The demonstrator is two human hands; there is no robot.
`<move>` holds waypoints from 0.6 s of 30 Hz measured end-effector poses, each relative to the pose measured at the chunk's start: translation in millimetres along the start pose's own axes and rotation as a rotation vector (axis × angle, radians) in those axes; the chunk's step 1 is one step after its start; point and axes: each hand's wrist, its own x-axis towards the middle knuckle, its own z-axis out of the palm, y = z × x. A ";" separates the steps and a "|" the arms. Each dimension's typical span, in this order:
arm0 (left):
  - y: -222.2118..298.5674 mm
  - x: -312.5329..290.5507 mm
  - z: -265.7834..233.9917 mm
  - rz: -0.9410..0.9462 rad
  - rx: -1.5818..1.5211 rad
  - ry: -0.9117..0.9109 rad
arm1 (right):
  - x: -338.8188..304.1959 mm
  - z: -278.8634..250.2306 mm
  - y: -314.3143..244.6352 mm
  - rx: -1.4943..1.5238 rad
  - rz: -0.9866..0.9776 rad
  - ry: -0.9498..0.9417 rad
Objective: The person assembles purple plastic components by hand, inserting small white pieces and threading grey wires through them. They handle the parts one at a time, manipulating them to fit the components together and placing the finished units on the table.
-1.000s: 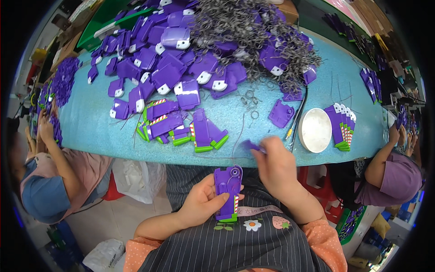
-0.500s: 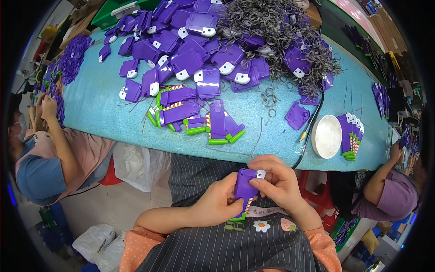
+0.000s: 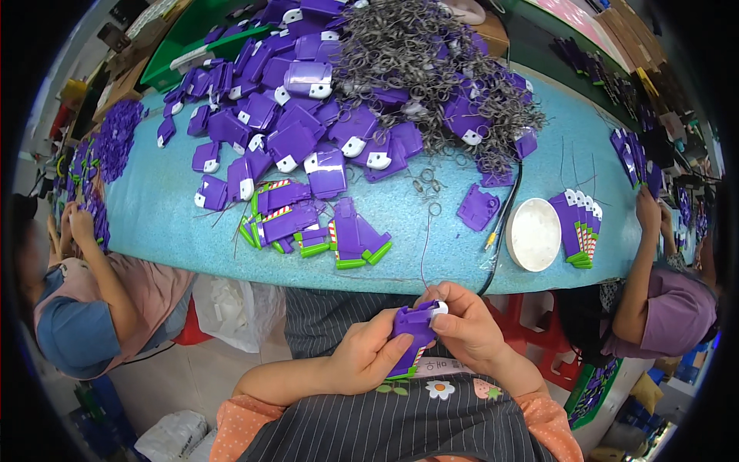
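The left hand (image 3: 368, 348) is closed around a purple plastic leg-shaped casing (image 3: 406, 333), its thumb lying across the front; a red-and-white striped edge and a green foot show at the lower end. The right hand (image 3: 466, 322) pinches a white-cornered purple cover (image 3: 422, 312) at its white corner, against the top of the casing. Fingers hide much of the joint, so I cannot tell whether the two parts are seated together. Both hands are in front of a dark pinstriped apron (image 3: 346, 423), just off the near edge of the blue tabletop (image 3: 169, 208). A thin wire (image 3: 426, 250) runs up from the right fingertips onto the tabletop.

Beyond the hands, leg-shaped purple parts with green feet (image 3: 356, 231) lie in a cluster to the left. Behind them spreads a pile of white-cornered purple shells (image 3: 296, 127), and beside and partly over it sits a tangled heap of grey coiled wires (image 3: 416, 69). To the right, a single purple shell (image 3: 478, 206) lies near a black cable (image 3: 505, 206). A round white dish (image 3: 535, 235) stands next to a fanned row of white-topped purple legs (image 3: 573, 227). Co-workers sit on both sides, one with a blue sleeve (image 3: 77, 331), the other with a purple sleeve (image 3: 677, 312).
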 end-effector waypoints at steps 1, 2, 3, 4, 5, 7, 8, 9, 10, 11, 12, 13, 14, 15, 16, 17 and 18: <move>0.6 0.1 0.2 0.032 0.015 0.008 | -0.2 -0.4 1.5 0.073 0.014 -0.047; 1.0 0.2 1.0 0.063 0.029 0.016 | 0.2 2.6 0.1 0.090 0.010 -0.034; 0.0 -1.5 2.8 0.065 0.014 0.026 | 0.5 2.9 0.5 0.090 0.004 -0.046; -2.4 -3.4 4.8 0.067 -0.002 0.037 | 0.6 2.9 0.8 0.090 -0.002 -0.059; -4.4 -4.1 5.8 0.069 -0.018 0.047 | 0.6 3.3 1.0 0.089 -0.008 -0.070; -9.0 -4.6 6.6 0.036 0.018 0.060 | -4.4 6.7 8.0 -0.296 -0.266 0.006; -9.8 -4.7 6.5 0.020 0.036 0.066 | -6.7 8.1 9.8 -0.489 -0.396 0.047; -6.9 -3.5 4.2 -0.017 0.030 0.019 | -6.7 7.2 7.0 -0.576 -0.421 0.018; -1.2 0.3 -0.4 -0.054 0.025 -0.028 | -6.1 4.8 1.4 -0.663 -0.447 -0.010; 2.3 5.2 -4.5 -0.090 0.020 -0.075 | -5.3 2.6 -4.9 -0.750 -0.473 -0.038; 0.7 12.1 -7.7 -0.021 0.005 -0.079 | -3.9 2.7 -12.3 -0.791 -0.440 -0.076; -3.1 20.2 -10.4 0.048 -0.009 -0.083 | -3.6 1.2 -15.0 -0.831 -0.457 -0.079; -4.8 24.6 -11.9 0.118 -0.022 -0.085 | -3.3 -0.1 -17.5 -0.872 -0.474 -0.081; -0.3 26.0 -11.8 0.057 -0.007 -0.084 | -3.4 -2.7 -19.2 -0.913 -0.488 -0.077; 8.8 26.5 -11.6 -0.004 0.007 -0.081 | -1.3 -10.7 -15.8 -0.896 -0.526 -0.057; 13.3 27.0 -11.9 -0.066 0.022 -0.077 | -3.0 -9.0 -16.6 -0.900 -0.521 0.023; 10.9 25.6 -12.6 0.001 0.081 -0.049 | -6.4 -4.2 -18.9 -0.902 -0.515 0.101</move>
